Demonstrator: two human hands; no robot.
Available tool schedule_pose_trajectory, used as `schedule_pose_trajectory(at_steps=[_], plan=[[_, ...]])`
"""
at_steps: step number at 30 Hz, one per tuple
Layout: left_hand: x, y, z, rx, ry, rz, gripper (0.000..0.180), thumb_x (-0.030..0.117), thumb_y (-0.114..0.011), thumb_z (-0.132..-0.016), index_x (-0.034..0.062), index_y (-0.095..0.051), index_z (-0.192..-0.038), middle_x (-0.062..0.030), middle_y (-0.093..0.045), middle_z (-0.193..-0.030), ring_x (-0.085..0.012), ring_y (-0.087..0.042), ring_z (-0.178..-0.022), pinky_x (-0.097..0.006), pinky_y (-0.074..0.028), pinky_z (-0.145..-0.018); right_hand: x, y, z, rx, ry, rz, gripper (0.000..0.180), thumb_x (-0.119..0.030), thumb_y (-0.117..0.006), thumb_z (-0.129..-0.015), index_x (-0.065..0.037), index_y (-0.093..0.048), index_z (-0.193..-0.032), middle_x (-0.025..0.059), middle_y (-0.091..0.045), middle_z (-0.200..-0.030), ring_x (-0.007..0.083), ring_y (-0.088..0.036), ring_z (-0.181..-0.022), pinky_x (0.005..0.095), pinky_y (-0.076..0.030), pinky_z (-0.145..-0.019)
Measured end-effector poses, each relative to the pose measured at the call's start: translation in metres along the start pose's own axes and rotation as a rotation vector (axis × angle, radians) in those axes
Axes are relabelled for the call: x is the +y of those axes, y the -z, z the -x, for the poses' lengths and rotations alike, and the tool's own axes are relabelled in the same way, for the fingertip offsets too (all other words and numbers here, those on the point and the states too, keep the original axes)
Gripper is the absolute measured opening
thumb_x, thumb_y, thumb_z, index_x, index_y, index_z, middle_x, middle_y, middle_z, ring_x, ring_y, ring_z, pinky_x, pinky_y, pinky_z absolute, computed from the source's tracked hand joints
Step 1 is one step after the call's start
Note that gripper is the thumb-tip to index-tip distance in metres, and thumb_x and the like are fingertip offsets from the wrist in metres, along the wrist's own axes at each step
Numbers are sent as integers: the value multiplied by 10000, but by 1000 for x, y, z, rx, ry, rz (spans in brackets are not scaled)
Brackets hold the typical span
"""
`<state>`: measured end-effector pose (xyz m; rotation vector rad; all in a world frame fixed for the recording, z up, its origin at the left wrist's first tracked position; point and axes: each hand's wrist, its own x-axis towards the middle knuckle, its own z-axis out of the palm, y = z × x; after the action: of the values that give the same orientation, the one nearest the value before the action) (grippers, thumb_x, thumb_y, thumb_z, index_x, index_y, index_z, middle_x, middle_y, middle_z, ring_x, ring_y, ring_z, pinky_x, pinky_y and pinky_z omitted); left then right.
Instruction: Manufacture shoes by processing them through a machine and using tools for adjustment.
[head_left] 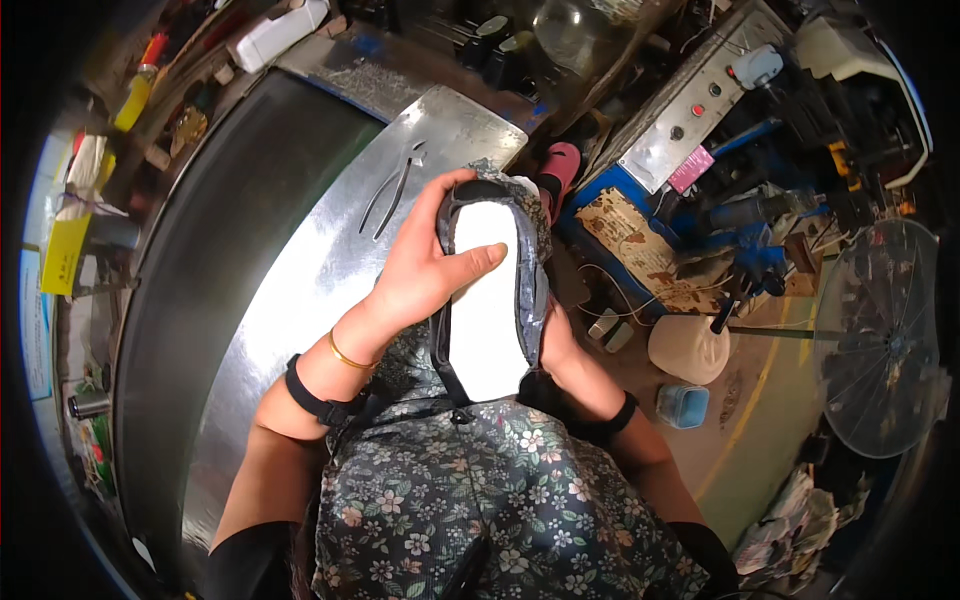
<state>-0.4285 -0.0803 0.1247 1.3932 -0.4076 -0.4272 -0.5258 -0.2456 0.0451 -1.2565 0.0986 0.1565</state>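
Note:
A dark shoe upper [535, 265] with a white insole board [485, 320] lying in its underside is held up before my apron, its rounded end pointing away. My left hand [415, 265] is closed round its left side near the far end, the thumb pressed flat on the white board and the fingers curled over the dark edge. My right hand [562, 350] supports the near right side; its fingers go out of sight beneath the shoe. Just left of my left hand, metal pincers [392, 195] with long thin handles lie on a shiny metal sheet [300, 270].
Along the left runs a black conveyor belt [190, 250]. At the right stands a blue machine with a grey control panel [700, 105]. A plastic jug [690, 347], a blue container [683, 405] and a round fan [885, 335] stand on the floor.

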Motion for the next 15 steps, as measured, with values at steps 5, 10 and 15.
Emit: schedule_pose_trajectory(at_steps=[5, 10, 15], plan=[[-16, 7, -1, 51, -78, -219, 733, 144, -798, -796, 0, -396, -1392, -174, -546, -1246, -254, -544, -1165, -366, -429, -1017, -24, -9, -1, 16, -50, 447, 464, -244, -269, -1063, 28, -405, -1413, 222, -577, -1302, 333, -589, -1187, 408, -467, -1002], [-18, 3, -13, 51, -147, -312, 751, 168, -802, -783, -16, -393, -1385, -223, -539, -1256, -335, -542, -1182, -396, -421, -1023, -33, -9, -1, 178, 319, 1125, 443, -158, -402, -995, 105, -443, -1349, 268, -598, -1221, 420, -605, -1098, 412, -506, -928], [-22, 0, -24, 67, -107, -383, 734, 125, -793, -797, -14, -384, -1390, -181, -544, -1246, -274, -530, -1167, -363, -422, -1015, -60, -28, -12, 388, 464, 1648, 465, -153, -591, -891, 128, -511, -1253, 237, -673, -1001, 339, -677, -806, 385, -557, -688]])
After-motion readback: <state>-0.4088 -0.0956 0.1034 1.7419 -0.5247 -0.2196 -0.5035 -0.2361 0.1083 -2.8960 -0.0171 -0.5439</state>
